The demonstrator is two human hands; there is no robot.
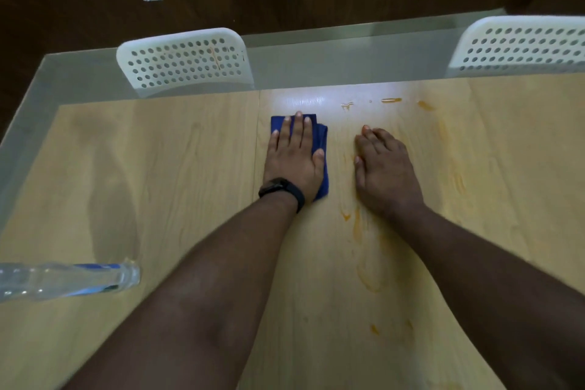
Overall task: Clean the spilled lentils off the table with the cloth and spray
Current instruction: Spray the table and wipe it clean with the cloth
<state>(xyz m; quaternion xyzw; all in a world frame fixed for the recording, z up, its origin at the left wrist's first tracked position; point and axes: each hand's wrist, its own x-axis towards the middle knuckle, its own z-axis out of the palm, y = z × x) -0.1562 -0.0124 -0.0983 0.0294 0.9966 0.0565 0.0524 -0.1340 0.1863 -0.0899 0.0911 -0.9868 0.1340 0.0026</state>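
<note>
A folded blue cloth (320, 139) lies on the light wooden table (177, 174) near its far middle. My left hand (292, 158) presses flat on the cloth with straight fingers; a black band sits on that wrist. My right hand (384, 169) rests palm down on the bare table just right of the cloth, fingers straight. Orange lentil smears (361, 225) streak the wood around and below my right hand, and wet orange spots (391, 100) lie near the far edge. A clear spray bottle (66, 280) lies at the left edge of the view.
Two white perforated chair backs stand behind the table's far edge, one at the far left (185, 60) and one at the far right (522, 46). A grey border (28, 123) frames the tabletop. More orange streaks (457, 177) run down the right side.
</note>
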